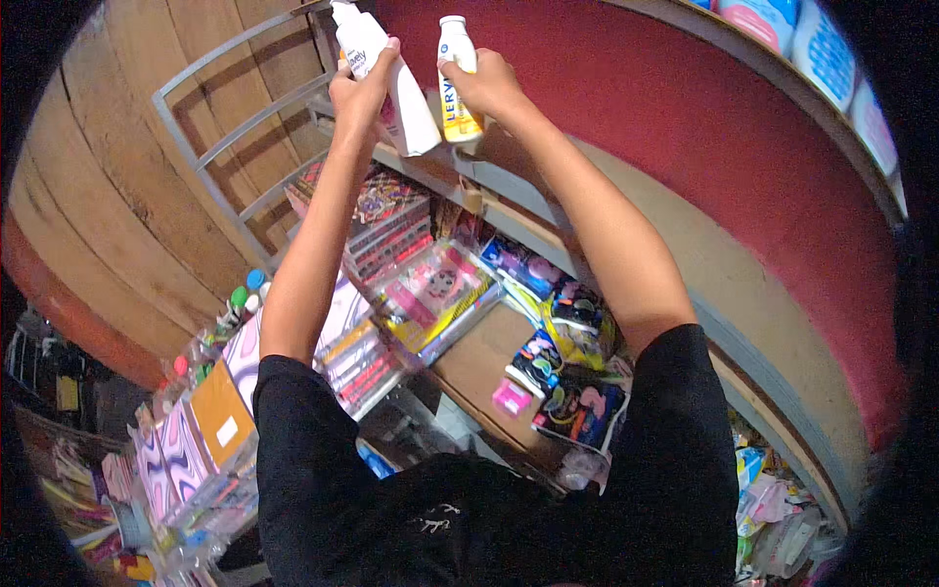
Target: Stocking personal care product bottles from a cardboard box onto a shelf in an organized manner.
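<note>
My left hand (363, 92) is wrapped around a tall white bottle (411, 114) with a pump-style top, which leans to the left. Beside it, my right hand (488, 84) grips a smaller white and yellow bottle (461, 125) that has a white cap and printed lettering. Both bottles are held up at arm's length, apart from each other, before a grey metal shelf frame (513, 176) and a dark red wall panel (623, 95).
Below my arms lie stacked notebooks (389, 198), a clear-wrapped pink and yellow set (440, 286), a cardboard box (488, 352) and several dark patterned packs (579, 411). A metal rack (220, 147) stands against wooden planks (110, 154). Blue and white packages (825, 55) sit on the upper-right shelf.
</note>
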Motion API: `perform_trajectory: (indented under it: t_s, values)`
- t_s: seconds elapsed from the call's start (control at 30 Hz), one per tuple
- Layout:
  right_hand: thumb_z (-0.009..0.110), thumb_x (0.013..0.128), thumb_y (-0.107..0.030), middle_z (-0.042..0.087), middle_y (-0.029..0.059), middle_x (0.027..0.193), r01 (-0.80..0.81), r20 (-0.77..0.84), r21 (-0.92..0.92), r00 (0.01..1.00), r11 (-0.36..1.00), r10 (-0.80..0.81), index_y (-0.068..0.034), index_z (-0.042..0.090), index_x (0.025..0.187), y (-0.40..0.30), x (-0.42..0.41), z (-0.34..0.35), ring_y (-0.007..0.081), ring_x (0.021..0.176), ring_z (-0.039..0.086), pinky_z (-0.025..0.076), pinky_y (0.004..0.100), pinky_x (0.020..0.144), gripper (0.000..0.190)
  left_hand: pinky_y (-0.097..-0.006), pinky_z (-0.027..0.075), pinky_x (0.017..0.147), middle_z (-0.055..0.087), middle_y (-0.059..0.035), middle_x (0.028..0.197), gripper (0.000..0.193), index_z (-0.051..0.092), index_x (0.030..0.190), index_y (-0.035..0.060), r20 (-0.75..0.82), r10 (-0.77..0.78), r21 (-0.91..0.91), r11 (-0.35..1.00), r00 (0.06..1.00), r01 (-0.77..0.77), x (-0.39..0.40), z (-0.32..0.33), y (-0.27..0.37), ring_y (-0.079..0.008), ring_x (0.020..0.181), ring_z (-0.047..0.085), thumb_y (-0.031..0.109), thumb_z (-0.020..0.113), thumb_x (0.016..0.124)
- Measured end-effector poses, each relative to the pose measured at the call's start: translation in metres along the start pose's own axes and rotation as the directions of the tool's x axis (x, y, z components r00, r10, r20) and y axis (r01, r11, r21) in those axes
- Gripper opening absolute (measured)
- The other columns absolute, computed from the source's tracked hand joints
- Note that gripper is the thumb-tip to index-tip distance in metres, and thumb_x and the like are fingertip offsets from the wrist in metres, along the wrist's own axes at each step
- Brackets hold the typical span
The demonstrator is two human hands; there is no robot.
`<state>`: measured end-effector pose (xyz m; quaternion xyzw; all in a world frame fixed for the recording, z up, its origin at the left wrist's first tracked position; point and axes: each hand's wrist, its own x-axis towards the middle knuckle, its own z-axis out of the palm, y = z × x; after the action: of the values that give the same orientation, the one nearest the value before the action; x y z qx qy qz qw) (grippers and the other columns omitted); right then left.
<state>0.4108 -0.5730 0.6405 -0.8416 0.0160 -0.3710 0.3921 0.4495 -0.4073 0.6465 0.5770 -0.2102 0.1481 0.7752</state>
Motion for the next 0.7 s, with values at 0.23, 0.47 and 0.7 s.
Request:
perform_trajectory:
  t_s: [0.23,0.47,0.7]
  values:
    - [0.076,0.071,-0.031,0.066,0.0199,0.097,0.01,-0.027,0.013,1.0,1.0,-0.01,0.0,0.062,0.099,0.041,0.081,0.057,0.0327,0.094,0.064,0.049,0.0434,0.083,0.044,-0.0281,0.05,0.059,0.066,-0.0105,0.079,0.05,0.063,0.09,-0.0026,-0.039,0.24,0.276,0.936,0.97,-0.22,0.112,0.009,-0.062,-0.015,0.065,0.062,0.035,0.084,0.064]
    - [0.077,0.065,-0.026,0.066,0.0202,0.092,0.097,-0.088,-0.131,0.99,0.987,-0.109,-0.004,0.065,0.096,0.109,0.128,0.104,0.0361,0.09,0.064,0.049,0.0439,0.08,0.039,-0.0356,0.052,0.062,0.067,-0.0172,0.078,0.06,0.062,0.089,-0.0067,0.216,0.307,0.612,0.698,0.927,-0.373,0.15,0.017,-0.118,-0.023,0.068,0.066,0.039,0.085,0.059]
    - [0.078,0.065,-0.025,0.067,0.0206,0.088,0.036,0.004,-0.196,0.999,0.98,-0.036,-0.005,0.07,0.088,0.131,0.147,0.128,0.0373,0.086,0.065,0.051,0.0439,0.077,0.031,-0.0383,0.052,0.068,0.067,-0.0199,0.081,0.071,0.058,0.103,-0.0066,0.339,0.312,0.589,0.665,0.888,-0.458,0.154,0.009,-0.146,-0.0303,0.074,0.066,0.041,0.085,0.057]
